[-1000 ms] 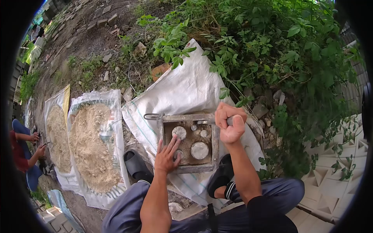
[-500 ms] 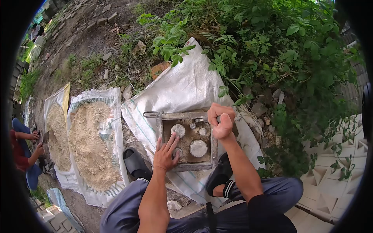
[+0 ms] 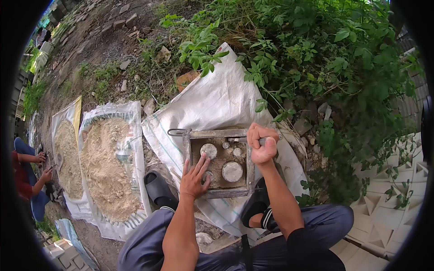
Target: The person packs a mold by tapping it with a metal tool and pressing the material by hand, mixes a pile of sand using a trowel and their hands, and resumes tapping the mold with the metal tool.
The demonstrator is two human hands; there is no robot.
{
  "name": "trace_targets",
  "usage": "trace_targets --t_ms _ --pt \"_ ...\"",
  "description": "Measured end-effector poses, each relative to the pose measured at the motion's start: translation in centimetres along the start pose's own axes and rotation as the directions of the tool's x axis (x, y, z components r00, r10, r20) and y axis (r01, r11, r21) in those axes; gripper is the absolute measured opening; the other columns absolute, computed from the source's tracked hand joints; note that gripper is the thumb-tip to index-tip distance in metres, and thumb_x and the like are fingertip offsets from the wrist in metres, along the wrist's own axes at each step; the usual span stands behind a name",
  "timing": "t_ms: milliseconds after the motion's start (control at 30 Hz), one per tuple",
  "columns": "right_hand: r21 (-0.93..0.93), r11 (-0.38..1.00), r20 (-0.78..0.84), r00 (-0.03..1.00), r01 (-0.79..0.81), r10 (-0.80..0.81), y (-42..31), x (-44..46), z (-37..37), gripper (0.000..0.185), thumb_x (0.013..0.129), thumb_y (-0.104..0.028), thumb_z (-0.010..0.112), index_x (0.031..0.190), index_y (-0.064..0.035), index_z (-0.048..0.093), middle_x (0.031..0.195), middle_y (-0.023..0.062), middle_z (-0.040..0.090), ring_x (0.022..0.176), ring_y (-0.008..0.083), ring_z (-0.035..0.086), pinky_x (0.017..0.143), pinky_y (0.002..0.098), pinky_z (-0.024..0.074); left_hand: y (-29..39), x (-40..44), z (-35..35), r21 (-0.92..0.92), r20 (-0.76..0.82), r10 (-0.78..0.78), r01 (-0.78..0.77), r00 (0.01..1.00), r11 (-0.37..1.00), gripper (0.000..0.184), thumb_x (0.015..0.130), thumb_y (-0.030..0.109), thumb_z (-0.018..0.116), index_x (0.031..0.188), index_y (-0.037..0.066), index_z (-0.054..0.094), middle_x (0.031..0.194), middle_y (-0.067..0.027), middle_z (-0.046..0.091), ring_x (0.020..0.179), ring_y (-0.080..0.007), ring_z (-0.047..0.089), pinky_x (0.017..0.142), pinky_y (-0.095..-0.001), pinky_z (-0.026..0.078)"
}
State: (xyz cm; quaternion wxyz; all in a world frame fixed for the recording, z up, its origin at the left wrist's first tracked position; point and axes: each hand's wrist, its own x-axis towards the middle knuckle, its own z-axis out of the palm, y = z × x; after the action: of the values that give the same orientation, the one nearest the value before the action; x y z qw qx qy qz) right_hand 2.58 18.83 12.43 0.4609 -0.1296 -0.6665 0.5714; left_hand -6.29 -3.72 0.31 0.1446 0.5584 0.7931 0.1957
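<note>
A square wooden frame [image 3: 219, 194], packed with brown sandy material [image 3: 221, 158], lies on a white sack. Set in that material are round pale pieces: a large disc [image 3: 232, 171], a smaller disc [image 3: 208, 151] and several little ones. My left hand [image 3: 194, 179] is spread over the frame's left side, its fingertips on the smaller disc and its thumb by another round piece that it partly covers. At the frame's upper right corner, my right hand [image 3: 263, 147] is closed around the handle of a tool [image 3: 238, 140]. A narrow metal part points left over the little discs; its full shape is hidden.
Two sacks hold pale sand [image 3: 110, 167] at the left. Beyond them sits another person [image 3: 29, 174] with both hands raised. Leafy plants [image 3: 316, 54] grow at the upper right, and patterned pale tiles [image 3: 384, 217] lie at the lower right. The white sack [image 3: 217, 95] spreads under the frame.
My right hand has shifted slightly right and down with the tool. My left hand stays on the disc. At the far left, the other person's hands have shifted slightly.
</note>
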Motion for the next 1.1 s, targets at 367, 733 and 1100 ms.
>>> trace_targets --t_ms 367,733,1100 --pt "-0.113 0.991 0.080 0.994 -0.068 0.077 -0.2 1.2 -0.8 0.061 0.089 -0.051 0.038 0.050 -0.0051 0.029 0.048 0.0026 0.034 0.042 0.0128 0.030 0.042 0.0288 0.0190 0.1 -0.4 0.5 -0.008 -0.009 0.007 -0.007 1.000 1.000 0.065 0.082 0.026 0.059 0.144 0.015 0.040 0.152 -0.0005 0.035 0.101 -0.0181 0.060 0.116 -0.0458 0.021" --pt "0.040 0.999 -0.073 0.997 0.011 -0.008 -2.1 1.1 -0.9 0.054 0.087 -0.043 0.038 0.050 -0.0043 0.030 0.047 0.0023 0.033 0.043 0.0135 0.029 0.044 0.0296 0.0205 0.0 0.3 0.3 -0.013 -0.005 -0.007 0.007 1.000 1.000 0.066 0.081 0.025 0.060 0.143 0.015 0.040 0.151 -0.0009 0.036 0.103 -0.0181 0.059 0.116 -0.0454 0.021" --pt "0.102 0.994 -0.156 0.988 0.025 -0.009 -1.8 0.0 -0.9 0.050 0.084 -0.039 0.040 0.051 -0.0043 0.028 0.046 0.0045 0.035 0.043 0.0158 0.030 0.045 0.0312 0.0235 0.2 0.3 0.0 0.011 0.004 -0.002 0.002 1.000 1.000 0.066 0.082 0.025 0.060 0.144 0.015 0.039 0.152 -0.0005 0.035 0.102 -0.0176 0.060 0.116 -0.0452 0.021"
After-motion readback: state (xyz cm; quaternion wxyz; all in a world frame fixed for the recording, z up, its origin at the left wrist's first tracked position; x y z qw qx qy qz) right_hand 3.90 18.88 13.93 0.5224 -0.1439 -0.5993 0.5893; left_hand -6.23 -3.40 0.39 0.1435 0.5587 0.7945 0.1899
